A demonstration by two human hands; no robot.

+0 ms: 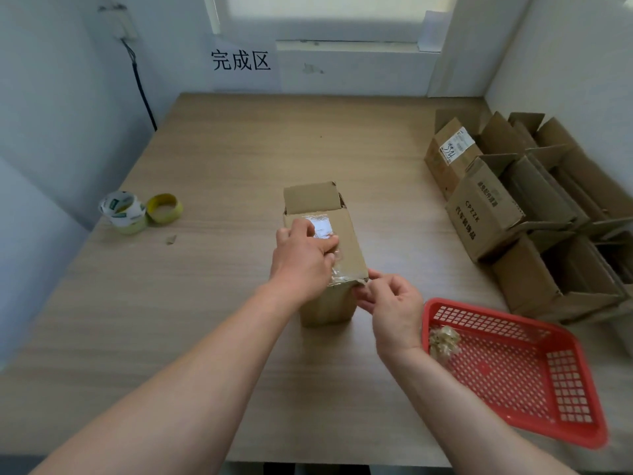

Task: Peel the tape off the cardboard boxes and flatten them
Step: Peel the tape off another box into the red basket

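A small brown cardboard box [346, 234] lies on its side in the middle of the wooden table [205, 303], its far flap open. Clear tape [323, 227] runs along its top face and over the near edge. My left hand [303, 260] rests on top of the box, fingers curled over the tape and holding the box down. My right hand [390, 303] pinches the tape end at the box's near right corner.
A red plastic basket [513, 371] with a wad of peeled tape [443, 339] sits at the near right. Several open cardboard boxes [513, 200] are piled at the right. Two tape rolls [137, 209] lie at the left edge. A paper sign [241, 61] hangs on the back wall.
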